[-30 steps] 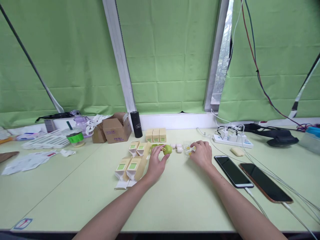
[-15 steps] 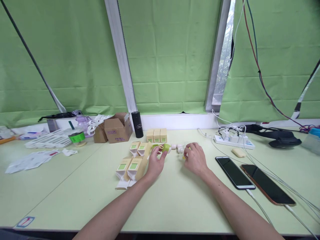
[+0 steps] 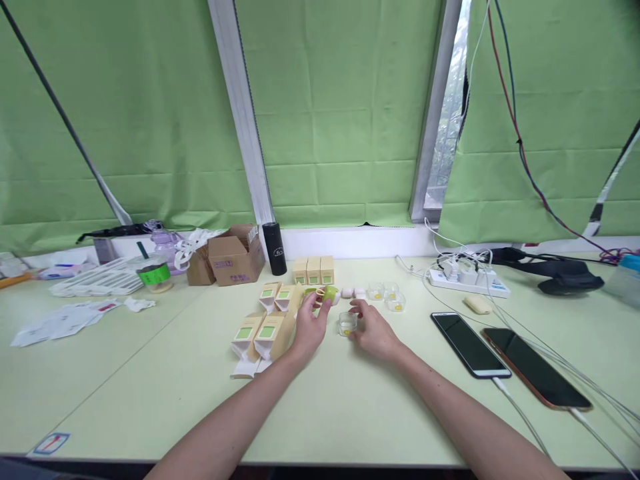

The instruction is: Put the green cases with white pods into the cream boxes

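My left hand (image 3: 309, 328) is closed on a small rounded green-and-white item (image 3: 330, 294) with a pale loop. To the right, my right hand (image 3: 377, 332) grips the side of a small clear container (image 3: 345, 325) between thumb and fingers; a yellow spot shows at its bottom. Beyond that hand stand three more clear containers (image 3: 395, 303). Small white-and-pinkish pieces (image 3: 353, 293) lie between the green item and these containers. Several open cartons with green labels (image 3: 269, 332) lie left of my left hand, flaps toward me.
Three closed small cartons (image 3: 313, 271) stand behind, near a black cylinder (image 3: 275, 250) and a cardboard box (image 3: 235, 263). On the right lie two phones (image 3: 470, 345) with cables, a pale case (image 3: 478, 305) and a power strip (image 3: 470, 283). A lidded cup (image 3: 155, 275) stands left.
My right hand has moved left and toward me, bringing one clear container away from the others, which are now uncovered. My left hand stays nearly in place with the green item.
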The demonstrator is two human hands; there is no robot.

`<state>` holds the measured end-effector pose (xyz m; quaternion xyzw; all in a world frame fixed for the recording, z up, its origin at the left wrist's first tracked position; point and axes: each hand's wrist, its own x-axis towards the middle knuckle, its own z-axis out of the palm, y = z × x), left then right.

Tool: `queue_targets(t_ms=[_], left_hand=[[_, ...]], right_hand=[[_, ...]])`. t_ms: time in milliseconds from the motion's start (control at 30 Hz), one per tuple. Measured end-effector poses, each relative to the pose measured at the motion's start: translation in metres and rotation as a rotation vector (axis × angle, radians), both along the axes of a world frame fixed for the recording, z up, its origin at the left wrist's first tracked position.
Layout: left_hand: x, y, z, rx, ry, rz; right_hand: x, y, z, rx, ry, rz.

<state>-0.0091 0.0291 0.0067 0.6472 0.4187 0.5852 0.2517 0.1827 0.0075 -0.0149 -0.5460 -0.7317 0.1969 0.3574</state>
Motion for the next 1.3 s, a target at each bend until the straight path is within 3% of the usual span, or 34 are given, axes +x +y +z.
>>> queue_targets(t_ms=[200, 400, 533, 667, 867, 1300], left_hand=[[0.0, 0.001, 0.001, -0.037, -0.038, -0.014], [-0.001, 0.004, 0.001, -0.069, -0.087, -0.011], [-0.001, 0.003, 0.002, -0.072, -0.117, -0.02], [0.0, 0.001, 0.005, -0.07, -0.121, -0.029], [0.0, -0.001, 0.007, -0.072, -0.104, -0.031], [0.004, 0.002, -0.002, -0.039, -0.14, -0.141]], right_hand=[[0.0, 0.011, -0.008, -0.018, 0.24, -0.021], [0.0, 0.013, 0.005, -0.225, 0.948, 0.202], [0.001, 0.011, 0.01, -0.381, 1.218, 0.252], [0.002, 0.01, 0.01, -0.395, 1.289, 0.225], [-0.002, 0.005, 0.015, -0.361, 1.312, 0.291], [-0.008, -0.002, 0.017, -0.341, 1.22, 0.288]])
